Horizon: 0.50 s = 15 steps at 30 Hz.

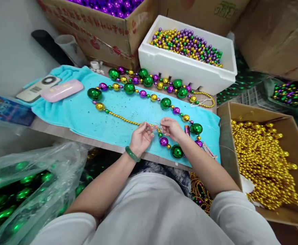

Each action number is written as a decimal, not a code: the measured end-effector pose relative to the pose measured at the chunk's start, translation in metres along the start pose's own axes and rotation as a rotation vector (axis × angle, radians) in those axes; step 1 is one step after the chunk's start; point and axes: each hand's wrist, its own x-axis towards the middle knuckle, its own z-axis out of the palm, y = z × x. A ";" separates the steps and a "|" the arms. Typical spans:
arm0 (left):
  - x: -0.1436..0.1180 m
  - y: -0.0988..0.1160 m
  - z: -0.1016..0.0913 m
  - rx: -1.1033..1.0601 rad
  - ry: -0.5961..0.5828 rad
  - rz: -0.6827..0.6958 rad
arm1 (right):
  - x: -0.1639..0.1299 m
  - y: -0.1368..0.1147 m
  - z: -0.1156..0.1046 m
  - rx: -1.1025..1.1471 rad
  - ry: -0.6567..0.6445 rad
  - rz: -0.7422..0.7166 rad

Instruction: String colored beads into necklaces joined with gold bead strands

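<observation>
pinching a bead strand (pixel 128 119) between both hands (left (pixel 140 137), right (pixel 171 128)), on turquoise towel (pixel 82 115)

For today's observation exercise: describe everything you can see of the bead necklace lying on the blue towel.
The necklace is a long loop of shiny, metallic-looking beads: large green balls, mid-sized purple and gold ones, and a run of tiny gold beads. It lies flat and spread out on the towel. The left hand and right hand pinch it at its near edge, where the small gold run meets the larger beads. Its far side lies beside the white box.
</observation>
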 end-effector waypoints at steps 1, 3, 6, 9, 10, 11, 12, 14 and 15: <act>0.000 0.000 -0.001 0.000 -0.008 -0.003 | 0.000 0.001 -0.001 0.005 0.001 0.001; 0.000 -0.001 -0.002 0.012 -0.019 0.003 | 0.001 0.002 -0.003 0.017 0.006 -0.003; 0.001 -0.003 -0.003 0.030 -0.019 0.005 | 0.000 0.002 -0.006 0.004 0.015 0.000; 0.003 -0.005 -0.004 0.054 -0.036 0.031 | -0.001 0.002 -0.005 -0.027 0.028 0.011; 0.003 -0.005 -0.004 0.067 -0.042 0.043 | -0.001 0.003 -0.005 -0.031 0.033 0.014; 0.003 -0.005 -0.004 0.080 -0.045 0.056 | -0.001 0.003 -0.005 -0.032 0.037 0.016; 0.002 -0.005 -0.004 0.091 -0.045 0.069 | -0.001 0.003 -0.004 -0.031 0.038 0.019; 0.001 -0.005 -0.004 0.105 -0.044 0.086 | -0.002 0.003 -0.005 -0.029 0.034 0.025; 0.000 -0.004 -0.004 0.108 -0.047 0.087 | -0.002 0.004 -0.005 -0.031 0.030 0.029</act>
